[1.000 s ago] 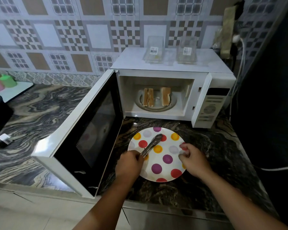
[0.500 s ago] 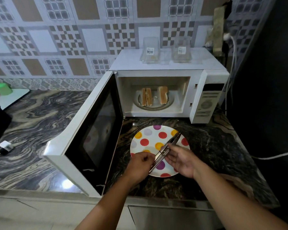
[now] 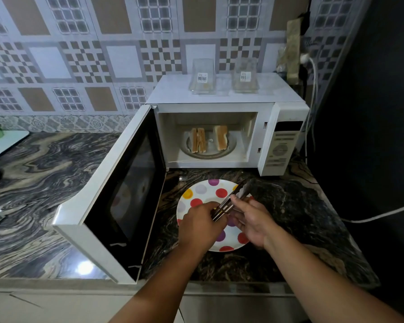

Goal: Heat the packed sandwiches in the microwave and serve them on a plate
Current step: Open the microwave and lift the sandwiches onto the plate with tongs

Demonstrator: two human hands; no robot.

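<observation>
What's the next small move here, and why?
Probably let the right hand take the tongs and reach into the open microwave: both sandwiches sit on the turntable, and the dotted plate holds no food.

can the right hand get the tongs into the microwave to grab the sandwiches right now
Probably yes. The microwave door is swung wide, the sandwiches stand exposed on the turntable, and nothing lies between them and the right hand, though the left hand also holds the tongs.
</observation>
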